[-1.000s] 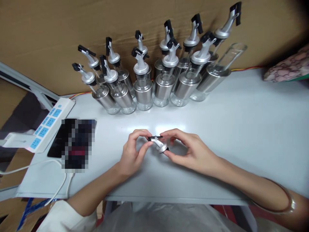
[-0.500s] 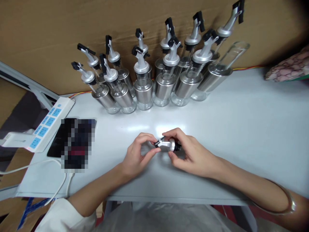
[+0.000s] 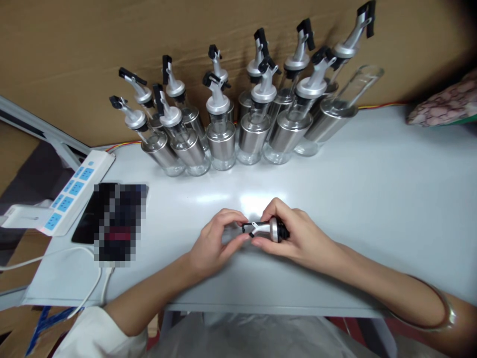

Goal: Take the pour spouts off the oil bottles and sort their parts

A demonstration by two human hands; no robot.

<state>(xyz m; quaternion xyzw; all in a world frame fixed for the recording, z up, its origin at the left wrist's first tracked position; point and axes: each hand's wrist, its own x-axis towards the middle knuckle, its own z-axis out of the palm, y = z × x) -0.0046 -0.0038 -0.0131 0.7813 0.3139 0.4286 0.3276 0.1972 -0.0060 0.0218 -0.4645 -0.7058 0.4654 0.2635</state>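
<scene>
A silver pourer spout [image 3: 264,228] with a black flip lever and black ribbed stopper lies sideways between my hands, low over the table. My right hand [image 3: 294,231] grips it around the collar and stopper, thumb below and index finger above; the palm partly hides the stopper. At the spout's tip is my left hand [image 3: 216,238], thumb and index finger apart around the lever end; whether a fingertip touches is hard to tell. Behind stand two rows of glass bottles with steel sleeves, such as this front bottle [image 3: 220,141], most topped by similar spouts. One bottle [image 3: 337,113] at the right has an uncapped neck.
A white power strip [image 3: 76,191] with a plugged-in charger [image 3: 28,217] sits at the left. Beside it lie two phones, one a black phone [image 3: 87,219]. White cables hang over the front edge. Cardboard [image 3: 74,40] stands behind the bottles; a patterned bag [image 3: 443,102] is far right.
The spout has shifted slightly right and turned, and its lever now stands away from the nozzle. My left fingers have parted from their pinch on the tip; my right hand grips farther around the collar.
</scene>
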